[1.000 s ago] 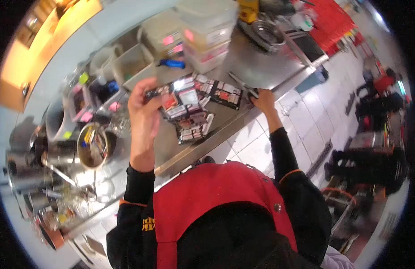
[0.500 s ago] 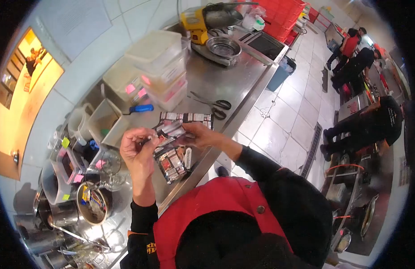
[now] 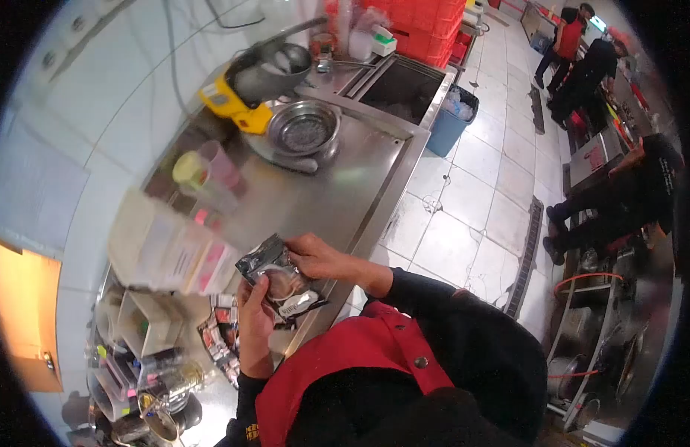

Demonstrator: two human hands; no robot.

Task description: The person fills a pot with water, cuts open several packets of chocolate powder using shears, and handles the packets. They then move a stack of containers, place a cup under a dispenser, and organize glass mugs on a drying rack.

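Both hands hold one dark, shiny printed packet [image 3: 279, 274] above the front edge of the steel counter [image 3: 352, 179]. My left hand [image 3: 257, 320] has its thumb and fingers closed on the packet's near left side. On the upper right part, my right hand [image 3: 319, 262] grips the same packet. More printed packets [image 3: 220, 339] lie on the counter beside and below my left hand. Left of the held packet stand stacked clear plastic containers [image 3: 166, 249] with pink labels, blurred by motion.
A yellow device [image 3: 237, 104] and a round metal bowl [image 3: 304, 128] stand at the counter's far part, before a sink [image 3: 401, 88]. Red crates [image 3: 423, 30] rise behind. A blue bin [image 3: 451, 123] is on the floor. Several people work at the right. Tubs [image 3: 147, 320] crowd the left.
The view has swung toward the counter's far part. Both hands now hold the packet lower and closer to the body, with its face turned. The scissors no longer show.
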